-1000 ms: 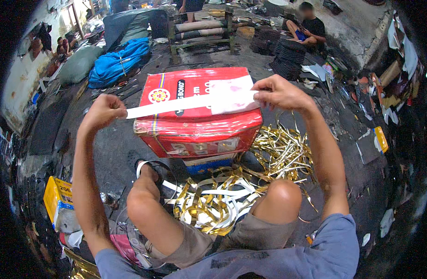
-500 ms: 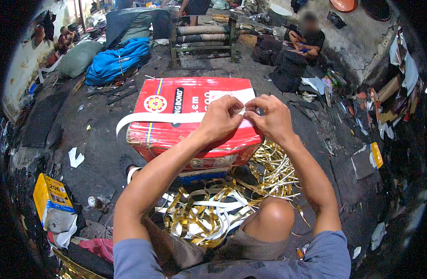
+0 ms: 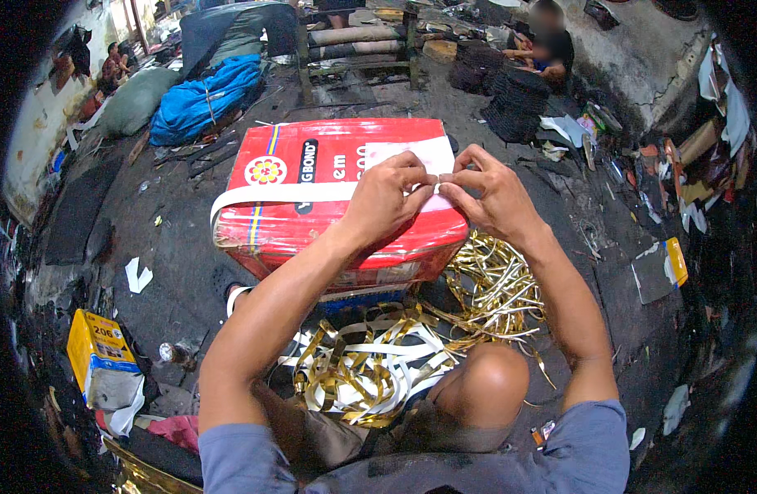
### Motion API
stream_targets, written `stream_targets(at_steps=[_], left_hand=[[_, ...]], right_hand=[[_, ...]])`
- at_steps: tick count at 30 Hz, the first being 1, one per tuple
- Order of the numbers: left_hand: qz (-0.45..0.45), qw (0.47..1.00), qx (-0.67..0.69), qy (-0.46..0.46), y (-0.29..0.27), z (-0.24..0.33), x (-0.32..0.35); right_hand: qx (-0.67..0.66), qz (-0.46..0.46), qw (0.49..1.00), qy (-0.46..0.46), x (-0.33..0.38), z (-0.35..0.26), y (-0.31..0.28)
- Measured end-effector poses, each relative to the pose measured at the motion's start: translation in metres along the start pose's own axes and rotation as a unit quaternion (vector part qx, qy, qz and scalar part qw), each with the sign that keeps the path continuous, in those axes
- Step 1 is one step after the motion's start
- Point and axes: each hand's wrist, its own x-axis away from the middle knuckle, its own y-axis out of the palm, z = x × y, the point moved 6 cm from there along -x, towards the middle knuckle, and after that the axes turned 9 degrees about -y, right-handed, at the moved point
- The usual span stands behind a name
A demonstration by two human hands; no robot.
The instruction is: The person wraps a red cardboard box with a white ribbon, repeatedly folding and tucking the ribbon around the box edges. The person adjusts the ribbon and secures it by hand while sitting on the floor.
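A red cardboard box (image 3: pixel 345 239) stands before me, a white-and-pink sheet (image 3: pixel 432 152) on its top. Across the top lies a long white strip (image 3: pixel 284 193); one end curls over the box's left edge and the other runs under my left hand. My left hand (image 3: pixel 387 198) pinches the strip's small white end between thumb and forefinger. Close beside it, fingertips nearly meeting, my right hand (image 3: pixel 494 198) is also closed in a pinch on the end. Exactly how the fingertips grip it is partly hidden.
Between my legs and the box lies a tangle of gold and white strips (image 3: pixel 370 370); a gold strip pile (image 3: pixel 506 288) is to its right. A yellow box (image 3: pixel 107 354) stands left. Farther off are a blue bundle (image 3: pixel 205 99), a rack (image 3: pixel 358 49) and a seated person (image 3: pixel 551 49).
The view has shifted slightly, so the box appears higher. My fingertips have shifted a little at the strip's end, and both hands stay together over the box.
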Motion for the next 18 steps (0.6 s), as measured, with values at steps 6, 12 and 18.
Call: stream_targets(at_steps=[6, 12, 18], left_hand=[[-0.005, 0.998, 0.046, -0.047, -0.002, -0.007, -0.009], [0.019, 0.999, 0.020, -0.021, -0.003, -0.004, -0.008], [0.030, 0.999, -0.038, -0.008, -0.004, -0.001, -0.004]], right_hand=[[-0.080, -0.007, 0.994, 0.071, -0.004, 0.022, -0.002], [-0.048, 0.050, 0.997, 0.046, 0.002, 0.015, -0.001], [-0.041, 0.084, 0.995, 0.023, 0.000, 0.013, 0.005]])
